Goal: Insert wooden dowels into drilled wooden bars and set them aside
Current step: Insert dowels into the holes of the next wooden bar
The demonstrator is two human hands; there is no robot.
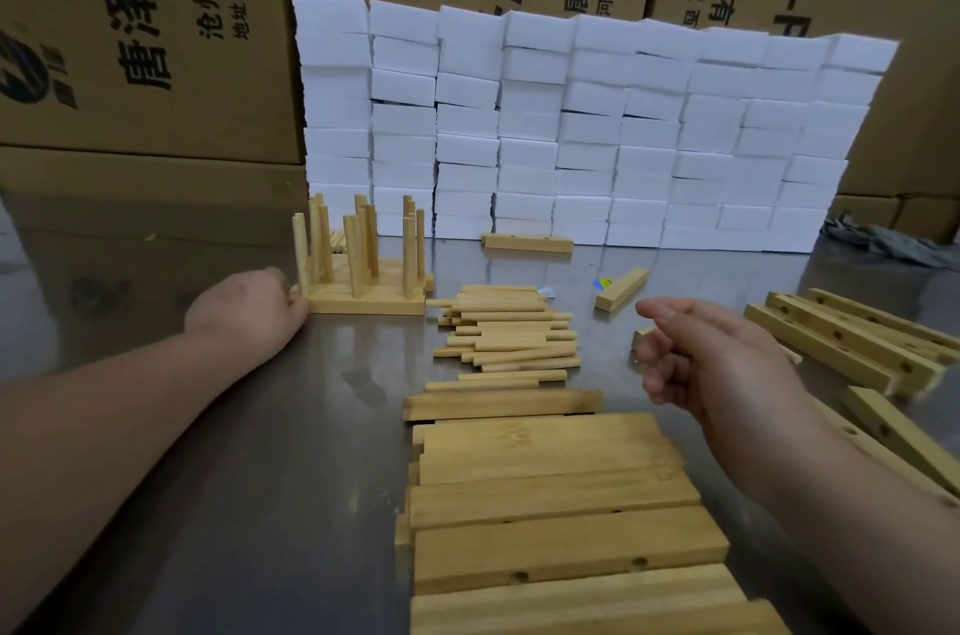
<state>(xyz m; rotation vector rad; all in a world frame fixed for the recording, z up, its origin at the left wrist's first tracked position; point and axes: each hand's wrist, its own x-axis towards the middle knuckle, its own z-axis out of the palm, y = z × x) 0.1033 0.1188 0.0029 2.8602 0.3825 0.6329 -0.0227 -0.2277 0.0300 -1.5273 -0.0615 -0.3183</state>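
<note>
Now | left hand (249,307) touches doweled bars (363,301) | dowels (509,333) left of right hand (711,359)

Dim, cool indoor light. The white foam blocks (571,125) glare, nearly blown out. The metal desk (260,452) shows dull, smeared reflections and weak shadows. Wide-angle distortion bows the edges; the right hand (691,353) is slightly blurred.

Steel table (270,478) — loose dowels (506,335), drilled bars (561,494), dowelled bars (363,294), white foam blocks (587,130), rag (883,239) at far right.
</note>
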